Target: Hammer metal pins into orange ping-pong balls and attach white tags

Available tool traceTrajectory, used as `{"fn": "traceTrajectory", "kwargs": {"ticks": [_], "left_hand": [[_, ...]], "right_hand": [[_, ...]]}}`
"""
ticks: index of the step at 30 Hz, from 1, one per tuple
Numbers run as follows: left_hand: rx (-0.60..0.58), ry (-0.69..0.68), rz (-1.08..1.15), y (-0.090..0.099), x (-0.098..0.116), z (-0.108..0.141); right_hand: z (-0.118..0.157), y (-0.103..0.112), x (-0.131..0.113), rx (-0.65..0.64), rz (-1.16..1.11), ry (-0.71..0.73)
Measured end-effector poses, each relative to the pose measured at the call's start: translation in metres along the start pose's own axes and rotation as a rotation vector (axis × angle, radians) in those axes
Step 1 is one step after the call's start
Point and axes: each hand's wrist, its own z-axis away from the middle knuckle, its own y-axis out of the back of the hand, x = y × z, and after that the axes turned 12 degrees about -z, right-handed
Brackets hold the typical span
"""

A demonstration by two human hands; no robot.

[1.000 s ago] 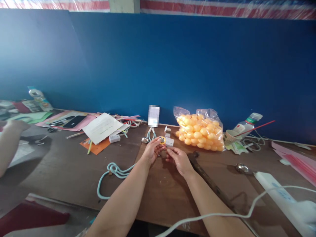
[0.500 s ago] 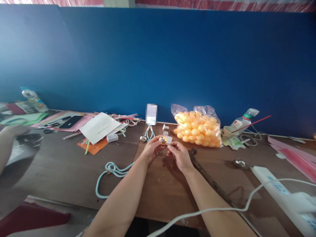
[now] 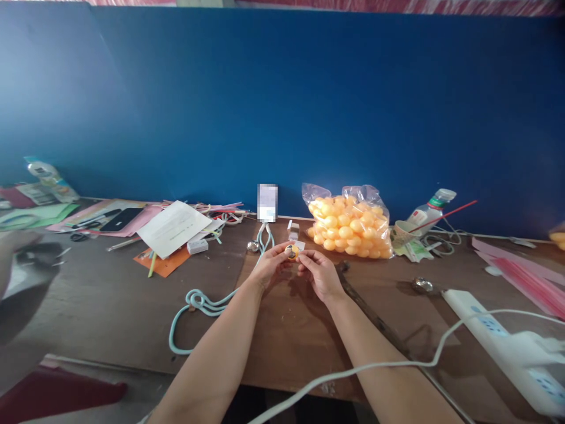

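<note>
Near the middle of the table, my left hand (image 3: pixel 270 266) pinches a small round orange piece (image 3: pixel 292 252) with a dark, shiny patch on it. My right hand (image 3: pixel 318 272) is closed at the piece's right edge, its thumb and forefinger pressed together; whatever lies between them is too small to make out. A small white slip (image 3: pixel 300 244) shows just behind the orange piece. Beyond the hands stand a small white box (image 3: pixel 293 228) and a clear plastic bag (image 3: pixel 348 227) full of orange balls. A light-blue cord (image 3: pixel 198 301) lies left of my forearm.
A white power strip (image 3: pixel 477 321) sits at right, its cable (image 3: pixel 353 372) crossing over my right forearm. A bottle (image 3: pixel 428 213), a paper cup (image 3: pixel 401 233) and a crumpled foil lump (image 3: pixel 422 285) are nearby. Papers (image 3: pixel 174 228) lie left. Another person's hand (image 3: pixel 20 244) is at far left.
The view has shifted slightly. The white slip, earlier held up by my right fingers beside the orange piece, now shows less, behind it. My right fingers have come nearer the piece.
</note>
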Motion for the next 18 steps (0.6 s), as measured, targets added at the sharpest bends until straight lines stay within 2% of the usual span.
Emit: {"fn": "traceTrajectory", "kwargs": {"ticks": [7, 18], "left_hand": [[-0.037, -0.04, -0.126, 0.003, -0.0044, -0.0028], [-0.085, -0.06, -0.176, -0.0032, 0.0023, 0.0018]], "right_hand": [[0.0001, 0.0002, -0.0009, 0.002, -0.012, 0.008], [0.0011, -0.0014, -0.0036, 0.032, 0.002, -0.03]]}}
